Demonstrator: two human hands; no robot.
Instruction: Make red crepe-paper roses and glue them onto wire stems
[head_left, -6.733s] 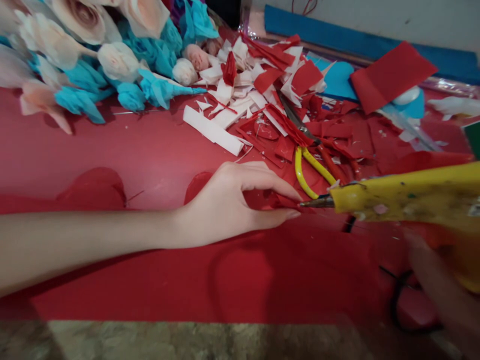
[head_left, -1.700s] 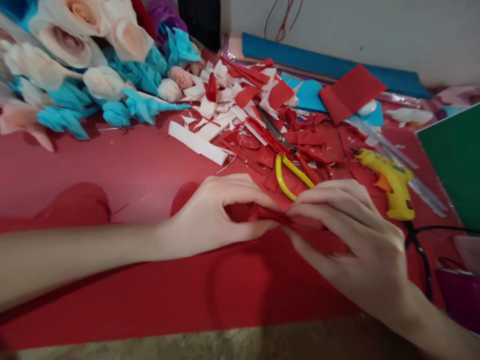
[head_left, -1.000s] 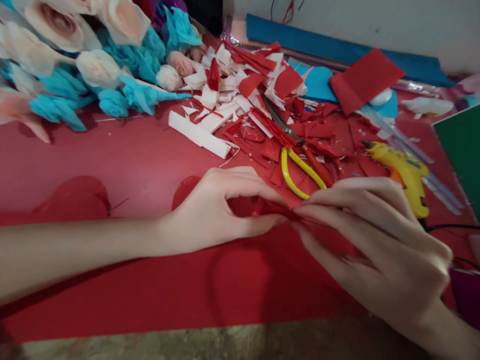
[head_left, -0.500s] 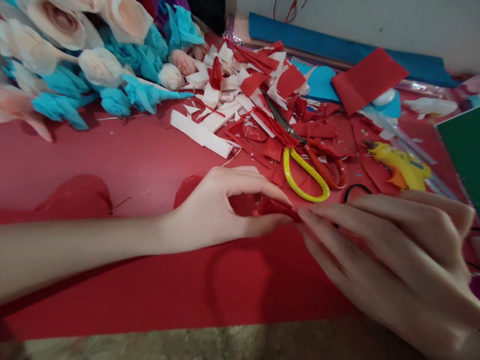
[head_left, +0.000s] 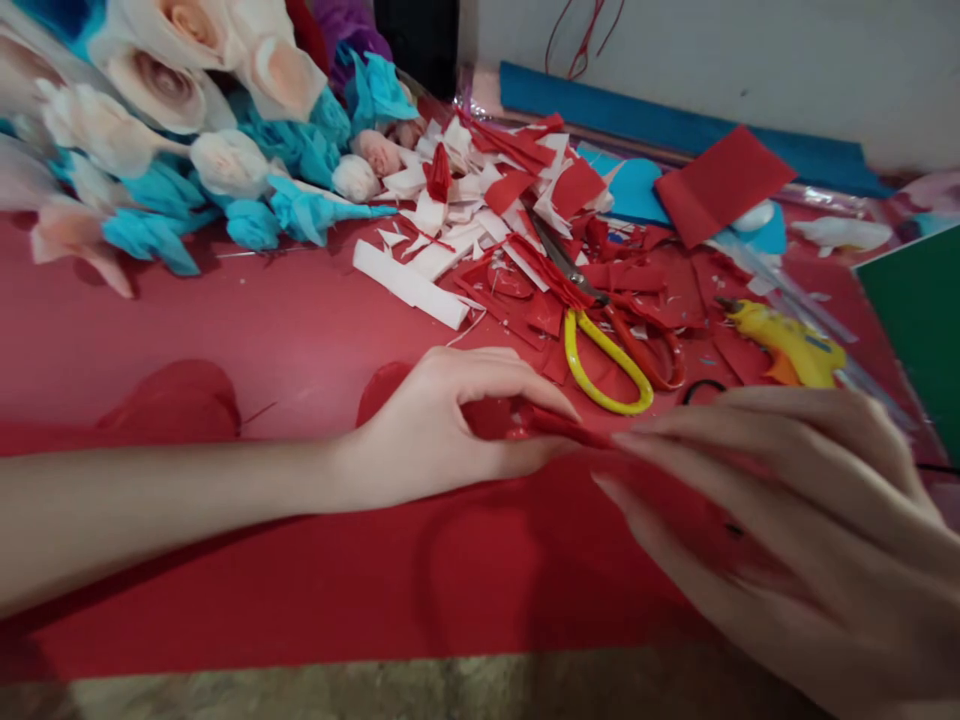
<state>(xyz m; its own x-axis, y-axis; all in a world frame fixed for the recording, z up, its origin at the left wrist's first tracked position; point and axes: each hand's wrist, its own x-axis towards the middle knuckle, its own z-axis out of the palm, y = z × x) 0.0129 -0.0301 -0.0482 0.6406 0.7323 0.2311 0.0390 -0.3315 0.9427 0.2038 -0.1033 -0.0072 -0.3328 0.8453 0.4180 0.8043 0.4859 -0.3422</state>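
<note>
My left hand (head_left: 457,430) reaches in from the left, its thumb and fingers closed on a narrow piece of red crepe paper (head_left: 562,424). The paper's free end points right, toward my other hand. My right hand (head_left: 780,500) is at the right, somewhat blurred; its thumb is apart from the fingers and a gap shows between them. Its fingertips are at the tip of the red paper, and I cannot tell whether they touch it. Beyond the hands lie scissors (head_left: 609,362) with one yellow and one red handle.
White and red paper scraps (head_left: 450,215) are heaped behind the scissors. A yellow glue gun (head_left: 795,340) lies at the right, near a green board (head_left: 919,330). Paper flowers (head_left: 225,160) crowd the back left. Red petal-shaped pieces (head_left: 180,395) lie by my left forearm.
My right thumb has come away from the fingers, opening the pinch at the paper's tip. The left hand keeps its hold. The whole view has shifted slightly.
</note>
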